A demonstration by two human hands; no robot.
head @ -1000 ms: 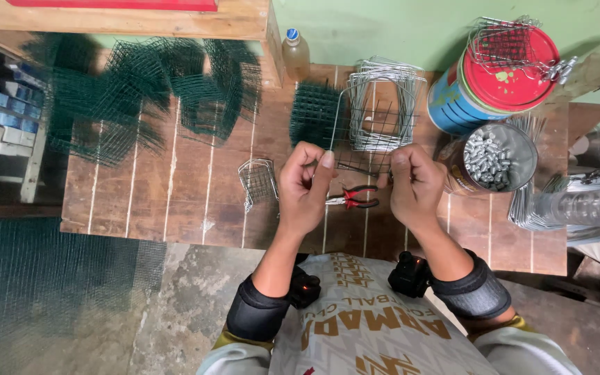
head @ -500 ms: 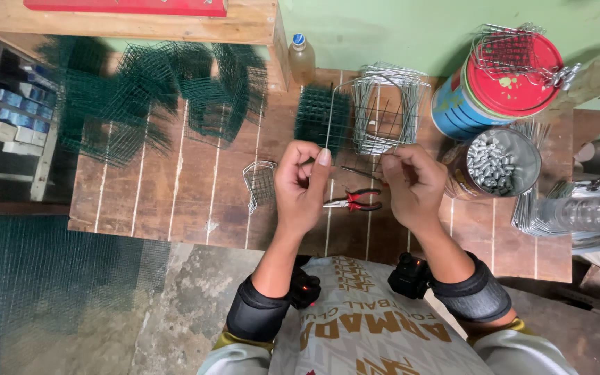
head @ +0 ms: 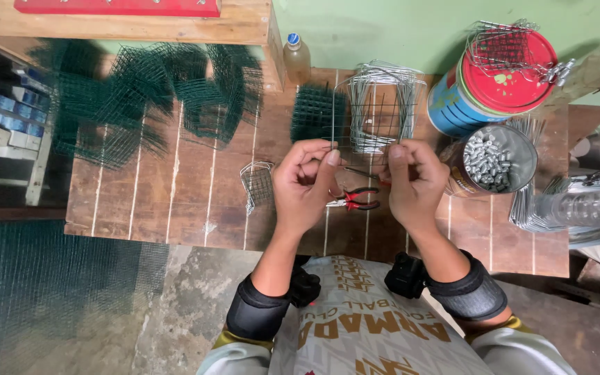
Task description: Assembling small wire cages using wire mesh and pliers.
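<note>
My left hand (head: 305, 182) and my right hand (head: 414, 179) are raised side by side over a wooden plank table (head: 175, 201). Both pinch a thin bent steel wire (head: 361, 85) between thumb and fingers; the wire rises from the left thumb tip and arcs over to the right hand. Red-handled pliers (head: 355, 200) lie on the planks right below and between the hands. A small bent wire piece (head: 256, 182) rests just left of my left hand. Behind the hands stands a bundle of bent steel wires (head: 382, 104).
Dark green wire mesh pieces (head: 148, 97) sprawl over the table's far left, with a smaller square (head: 312, 112) near the bundle. A plastic bottle (head: 297, 58) stands at the back. On the right are stacked paint cans (head: 494, 76) and a tin of small metal pieces (head: 496, 158).
Both hands stay together over the pliers, still working the wire; the fingers have shifted slightly and the view has drifted a little.
</note>
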